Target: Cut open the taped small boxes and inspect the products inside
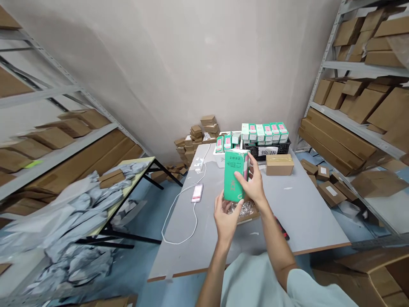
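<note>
Between my two hands a green box is held up over the table, its broad printed side turned toward me. My left hand grips it at the bottom, thumb in front. With the thumb across its face, my right hand grasps the right side. Under the box, partly hidden by it and my hands, lies an open brown carton with clear bubble wrap. A dark red-and-black tool of unclear kind rests beside my right forearm.
A black basket and a white bin hold several similar green boxes. A closed brown carton sits at right. At left lie a phone, a white cable and a power strip. Carton-filled shelves flank both sides.
</note>
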The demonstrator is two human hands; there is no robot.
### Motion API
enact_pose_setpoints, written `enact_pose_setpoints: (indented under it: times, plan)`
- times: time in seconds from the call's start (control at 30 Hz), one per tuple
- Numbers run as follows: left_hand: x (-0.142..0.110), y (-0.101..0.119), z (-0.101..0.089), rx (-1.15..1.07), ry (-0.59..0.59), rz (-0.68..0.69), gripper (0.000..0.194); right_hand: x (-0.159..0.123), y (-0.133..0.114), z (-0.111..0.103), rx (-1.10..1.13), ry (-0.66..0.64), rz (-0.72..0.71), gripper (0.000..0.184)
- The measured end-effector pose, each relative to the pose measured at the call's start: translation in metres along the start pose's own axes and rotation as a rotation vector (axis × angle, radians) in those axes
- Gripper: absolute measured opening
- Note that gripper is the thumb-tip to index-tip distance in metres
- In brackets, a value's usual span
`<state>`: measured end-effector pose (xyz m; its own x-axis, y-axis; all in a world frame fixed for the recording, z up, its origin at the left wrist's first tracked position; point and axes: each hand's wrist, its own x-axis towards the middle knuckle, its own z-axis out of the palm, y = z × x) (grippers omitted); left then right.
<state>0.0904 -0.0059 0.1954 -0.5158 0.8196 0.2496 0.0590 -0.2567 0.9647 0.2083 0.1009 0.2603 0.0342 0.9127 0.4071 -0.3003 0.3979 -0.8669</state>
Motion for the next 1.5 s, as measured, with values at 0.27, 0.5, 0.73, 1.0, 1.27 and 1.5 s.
enact_pose_setpoints:
  times: [0.27, 0.5, 0.73, 1.0, 1.27, 1.5]
  plan:
    - [-0.018, 0.019, -0.003, -0.229, -0.049, -0.305, 0.077, -0.002, 0.024, -0.011, 0.416, 0.053, 0.192, 0.085]
    - [-0.019, 0.020, 0.007, -0.177, 0.017, -0.223, 0.072, 0.000, 0.026, -0.009, 0.388, 0.009, 0.187, 0.089]
    - [-0.009, 0.013, 0.001, 0.114, 0.164, 0.152, 0.067, 0.001, 0.007, -0.026, 0.169, 0.029, 0.015, 0.095]
    - [-0.009, 0.024, -0.005, 0.392, 0.117, 0.498, 0.059, 0.008, 0.006, -0.042, 0.209, 0.101, 0.031, 0.063]
    - [-0.031, 0.037, 0.014, 0.038, 0.042, 0.204, 0.072, 0.012, 0.019, -0.040, 0.362, 0.267, 0.090, 0.065]
    - [0.006, 0.036, 0.006, 0.037, 0.077, 0.194, 0.068, 0.006, 0.024, -0.035, 0.333, 0.262, 0.143, 0.053]
